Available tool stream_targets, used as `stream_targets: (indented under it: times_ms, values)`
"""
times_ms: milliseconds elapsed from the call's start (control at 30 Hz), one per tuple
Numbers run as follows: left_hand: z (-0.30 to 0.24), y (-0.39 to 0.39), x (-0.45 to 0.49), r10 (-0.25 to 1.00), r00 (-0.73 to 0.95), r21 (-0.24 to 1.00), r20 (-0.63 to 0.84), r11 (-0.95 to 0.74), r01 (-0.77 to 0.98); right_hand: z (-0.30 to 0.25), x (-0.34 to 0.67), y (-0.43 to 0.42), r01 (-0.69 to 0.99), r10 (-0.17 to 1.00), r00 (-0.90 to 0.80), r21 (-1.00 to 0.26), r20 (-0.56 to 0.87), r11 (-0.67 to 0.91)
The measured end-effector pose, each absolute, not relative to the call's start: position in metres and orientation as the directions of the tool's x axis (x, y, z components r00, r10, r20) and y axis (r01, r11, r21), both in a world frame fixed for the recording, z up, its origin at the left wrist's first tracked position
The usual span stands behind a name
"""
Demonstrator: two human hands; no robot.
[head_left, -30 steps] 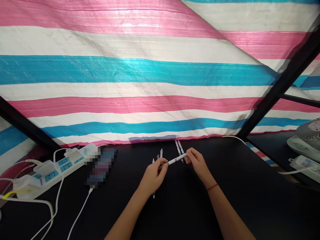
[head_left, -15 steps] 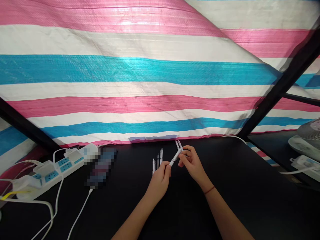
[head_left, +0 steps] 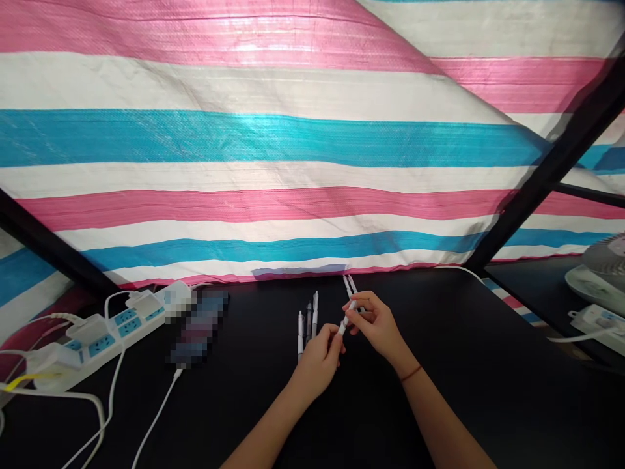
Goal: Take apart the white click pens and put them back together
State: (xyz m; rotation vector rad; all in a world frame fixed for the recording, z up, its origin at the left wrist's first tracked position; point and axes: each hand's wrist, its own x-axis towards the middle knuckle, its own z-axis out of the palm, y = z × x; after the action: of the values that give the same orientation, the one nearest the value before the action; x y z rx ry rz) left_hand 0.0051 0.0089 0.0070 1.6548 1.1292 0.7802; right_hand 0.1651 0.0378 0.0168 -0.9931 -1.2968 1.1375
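Note:
Between my hands is a white pen (head_left: 344,321), tilted above the black table. My left hand (head_left: 319,357) is closed round its lower end. The fingers of my right hand (head_left: 374,318) pinch its upper end, and they partly cover it. To the left of my left hand lie a white pen (head_left: 300,329), a dark pen (head_left: 308,319) and another pen with a white top (head_left: 315,306), side by side. Two more white pens (head_left: 348,284) lie just beyond my right hand, their near ends partly hidden by it.
A white power strip (head_left: 129,326) with plugs and cables lies on the left of the black table (head_left: 463,365). Beside it is a phone (head_left: 200,329), blurred out, on a white charging cable (head_left: 157,413). Striped sheeting (head_left: 293,202) hangs behind; a fan (head_left: 603,260) stands at right.
Both hands have come slightly lower and closer together, and the pen between them is steeper, with less of it showing. The pens on the table have stayed put.

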Motion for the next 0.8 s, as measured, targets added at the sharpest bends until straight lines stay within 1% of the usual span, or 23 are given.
stream_targets:
  times_ms: [100, 233, 433, 533, 667, 800]
  values:
    - [0.004, 0.01, 0.005, 0.929, 0.368, 0.951, -0.028, -0.088, 0.296, 0.015, 0.165, 0.039, -0.049, 0.98, -0.074, -0.983, 0.182, 0.179]
    - [0.003, 0.01, 0.006, 0.923, 0.379, 0.968, -0.061, -0.038, 0.248, 0.014, 0.165, 0.04, -0.065, 0.985, -0.053, -0.985, 0.164, 0.161]
    - [0.003, 0.009, 0.008, 0.921, 0.38, 0.964, -0.089, -0.016, 0.264, 0.01, 0.164, 0.041, -0.059, 0.985, -0.044, -0.984, 0.17, 0.167]
    - [0.005, 0.008, 0.009, 0.92, 0.383, 0.966, -0.086, -0.016, 0.257, 0.009, 0.161, 0.041, -0.048, 0.986, -0.001, -0.985, 0.166, 0.165]
    - [0.009, 0.007, 0.009, 0.919, 0.386, 0.964, -0.077, -0.031, 0.265, 0.009, 0.159, 0.041, -0.046, 0.98, 0.035, -0.979, 0.197, 0.198]
    - [0.014, 0.006, 0.008, 0.916, 0.397, 0.963, -0.06, -0.052, 0.265, 0.012, 0.16, 0.04, -0.072, 0.981, 0.056, -0.979, 0.187, 0.191]
